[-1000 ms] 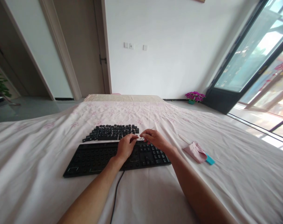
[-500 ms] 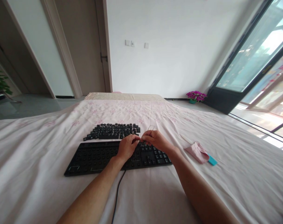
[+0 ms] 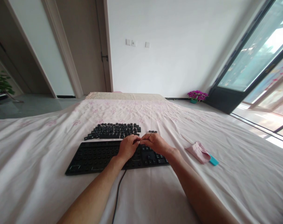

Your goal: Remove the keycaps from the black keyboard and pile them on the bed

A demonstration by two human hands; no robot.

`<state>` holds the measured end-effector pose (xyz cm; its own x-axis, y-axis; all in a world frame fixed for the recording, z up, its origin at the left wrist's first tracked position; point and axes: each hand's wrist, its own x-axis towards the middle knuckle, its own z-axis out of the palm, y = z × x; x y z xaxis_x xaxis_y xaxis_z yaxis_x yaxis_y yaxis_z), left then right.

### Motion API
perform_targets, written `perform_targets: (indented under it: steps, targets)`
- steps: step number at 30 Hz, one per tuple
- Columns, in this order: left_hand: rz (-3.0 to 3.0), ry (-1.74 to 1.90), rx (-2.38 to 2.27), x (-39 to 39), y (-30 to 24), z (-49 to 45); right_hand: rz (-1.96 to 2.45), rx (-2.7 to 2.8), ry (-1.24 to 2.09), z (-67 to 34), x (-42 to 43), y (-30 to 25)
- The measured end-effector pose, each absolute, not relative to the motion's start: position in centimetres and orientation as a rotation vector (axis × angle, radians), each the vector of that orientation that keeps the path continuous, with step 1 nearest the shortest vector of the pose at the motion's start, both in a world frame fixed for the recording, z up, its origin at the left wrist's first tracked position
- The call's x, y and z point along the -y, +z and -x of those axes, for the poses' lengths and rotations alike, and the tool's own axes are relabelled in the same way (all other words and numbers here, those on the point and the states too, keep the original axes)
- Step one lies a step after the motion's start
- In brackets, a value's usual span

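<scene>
A black keyboard (image 3: 94,157) lies on the cloth, its left part stripped to bare key seats and its right part still carrying keycaps. Over its upper right portion my two hands meet at the fingertips. My left hand (image 3: 128,146) is closed in a pinch; whatever it holds, if anything, is hidden. My right hand (image 3: 155,143) is closed around a thin wire keycap puller, mostly covered by the fingers now. Behind the keyboard, loose black keycaps (image 3: 113,130) lie in rows. A few more keycaps (image 3: 152,131) sit just beyond my right hand.
A pink cloth (image 3: 199,152) with a teal brush-like piece (image 3: 214,160) lies to the right. The keyboard's cable (image 3: 117,196) runs toward me between my forearms. A pale floral cloth (image 3: 50,149) covers the surface in wrinkles.
My right hand has turned downward, and the wire loop that stuck up above it no longer shows. Several keycaps behind it have come into view. My left hand stays nearly still.
</scene>
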<state>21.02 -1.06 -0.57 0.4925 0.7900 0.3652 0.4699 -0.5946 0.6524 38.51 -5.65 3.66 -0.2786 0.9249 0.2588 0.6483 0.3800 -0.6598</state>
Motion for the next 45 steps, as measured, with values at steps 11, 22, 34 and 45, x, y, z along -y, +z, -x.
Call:
perform_targets:
  steps: [11,22,34,45]
  targets:
    - [-2.302,0.876,-1.046,1.1,-0.6,-21.0,1.422,2.103,0.353,-37.5,6.4,3.9]
    - [-2.409,0.825,-0.975,1.2,-0.7,-21.0,1.502,1.872,0.393,-38.3,6.0,2.4]
    - [-2.454,0.783,-1.006,1.2,-0.6,-21.4,1.284,1.910,0.272,-37.5,6.5,0.7]
    - [-2.473,0.788,-0.991,1.8,-0.3,-21.4,1.289,1.832,0.190,-37.4,7.0,0.4]
